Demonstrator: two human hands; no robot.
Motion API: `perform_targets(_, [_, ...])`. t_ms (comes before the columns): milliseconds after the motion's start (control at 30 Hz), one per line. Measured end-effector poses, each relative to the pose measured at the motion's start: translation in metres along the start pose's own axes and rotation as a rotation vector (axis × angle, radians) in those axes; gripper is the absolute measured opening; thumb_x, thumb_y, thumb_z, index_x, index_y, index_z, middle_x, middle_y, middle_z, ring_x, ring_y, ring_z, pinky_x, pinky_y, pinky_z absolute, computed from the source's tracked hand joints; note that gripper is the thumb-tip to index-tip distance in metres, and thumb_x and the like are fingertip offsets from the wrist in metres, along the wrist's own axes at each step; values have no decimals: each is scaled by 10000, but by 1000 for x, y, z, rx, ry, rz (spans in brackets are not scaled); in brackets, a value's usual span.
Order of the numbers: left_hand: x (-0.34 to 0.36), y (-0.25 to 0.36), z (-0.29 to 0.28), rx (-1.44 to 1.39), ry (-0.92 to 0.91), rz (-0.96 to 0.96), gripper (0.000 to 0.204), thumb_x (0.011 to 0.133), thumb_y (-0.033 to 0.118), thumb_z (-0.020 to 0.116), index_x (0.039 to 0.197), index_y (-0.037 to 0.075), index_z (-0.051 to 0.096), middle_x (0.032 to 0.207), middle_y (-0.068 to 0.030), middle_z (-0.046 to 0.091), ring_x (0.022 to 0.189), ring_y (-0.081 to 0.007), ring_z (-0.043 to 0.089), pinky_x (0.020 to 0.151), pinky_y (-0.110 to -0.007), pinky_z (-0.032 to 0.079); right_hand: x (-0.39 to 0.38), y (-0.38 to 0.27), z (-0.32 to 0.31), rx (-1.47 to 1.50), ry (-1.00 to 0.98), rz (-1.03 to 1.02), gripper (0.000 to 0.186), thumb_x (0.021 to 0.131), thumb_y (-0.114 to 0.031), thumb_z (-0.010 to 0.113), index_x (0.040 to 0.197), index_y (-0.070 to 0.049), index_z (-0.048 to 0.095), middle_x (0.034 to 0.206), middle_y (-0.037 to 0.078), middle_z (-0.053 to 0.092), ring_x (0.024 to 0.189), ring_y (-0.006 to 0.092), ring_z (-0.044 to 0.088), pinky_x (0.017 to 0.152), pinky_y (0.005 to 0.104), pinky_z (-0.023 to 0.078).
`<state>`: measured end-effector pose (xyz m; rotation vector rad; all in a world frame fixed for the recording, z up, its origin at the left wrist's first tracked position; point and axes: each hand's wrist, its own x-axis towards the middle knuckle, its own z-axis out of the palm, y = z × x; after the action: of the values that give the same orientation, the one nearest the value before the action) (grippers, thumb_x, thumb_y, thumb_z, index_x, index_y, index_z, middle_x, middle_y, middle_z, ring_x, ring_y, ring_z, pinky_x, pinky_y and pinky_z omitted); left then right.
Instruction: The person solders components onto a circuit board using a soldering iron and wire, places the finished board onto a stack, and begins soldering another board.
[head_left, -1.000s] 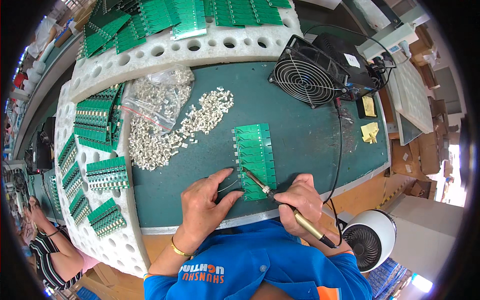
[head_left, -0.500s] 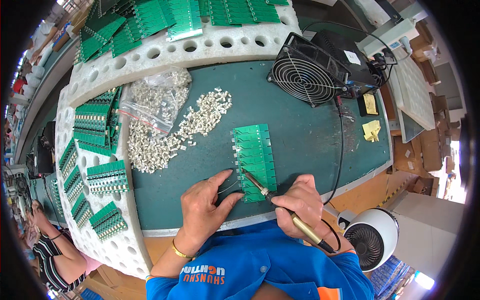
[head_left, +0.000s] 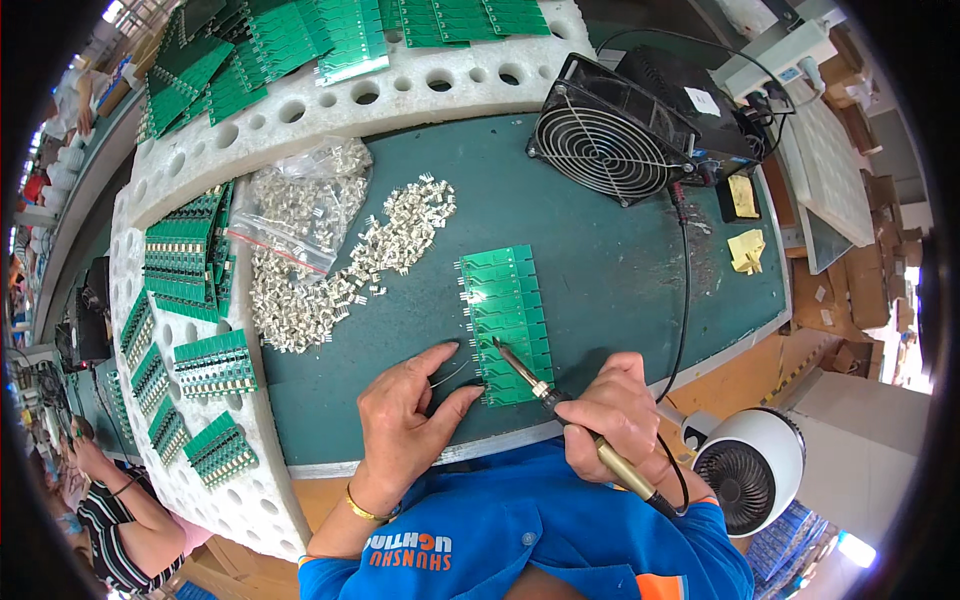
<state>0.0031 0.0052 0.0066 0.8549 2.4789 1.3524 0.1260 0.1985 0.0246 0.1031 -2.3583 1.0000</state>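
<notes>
A green circuit board panel (head_left: 510, 310) lies on the table in front of me, with small white connectors along its left edge. My right hand (head_left: 610, 415) is closed around the handle of a soldering iron (head_left: 524, 374). The iron's tip is over the board, a little in from its left edge; contact cannot be made out. My left hand (head_left: 410, 410) is beside the board's lower left, thumb at its edge and forefinger stretched toward it. A thin solder wire (head_left: 452, 374) comes out from between thumb and forefinger; the fingers gripping it are partly hidden.
Loose white connectors (head_left: 300, 305) lie piled beside a plastic bag (head_left: 310, 195). White foam racks (head_left: 270, 430) with circuit boards stand left and behind. A black fan (head_left: 605, 145) stands at the back right; the iron's cable (head_left: 686, 300) runs nearby. A yellow sponge (head_left: 746, 251) lies farther right.
The iron's tip has moved slightly right, away from the connectors along the board's left edge. My left hand keeps nearly the same pose. The whole view has shifted slightly.
</notes>
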Motion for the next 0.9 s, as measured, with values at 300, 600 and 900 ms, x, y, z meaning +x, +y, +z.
perform_targets(300, [-1, 0, 1, -15, 0, -34, 405, 683, 63, 860, 1049, 27, 689, 646, 31, 477, 519, -43, 323, 456, -233, 244, -2, 3, 7, 57, 10, 7, 242, 693, -52, 698, 931, -82, 659, 644, -4, 605, 536, 166, 543, 665, 342, 406])
perform_targets(600, [1, 1, 0, -23, 6, -36, 364, 685, 47, 851, 1013, 25, 695, 648, 27, 480, 524, -44, 331, 461, -233, 249, -1, 3, 10, 56, 9, 22, 231, 696, -55, 705, 922, -81, 661, 651, 4, 609, 538, 168, 542, 664, 346, 408])
perform_targets(900, [1, 2, 1, -20, 13, -21, 355, 685, 54, 850, 1005, 34, 697, 638, 26, 479, 524, -53, 346, 465, -236, 264, -2, 1, 10, 37, -4, 20, 234, 692, -51, 704, 920, -82, 662, 648, -7, 595, 538, 166, 544, 661, 342, 408])
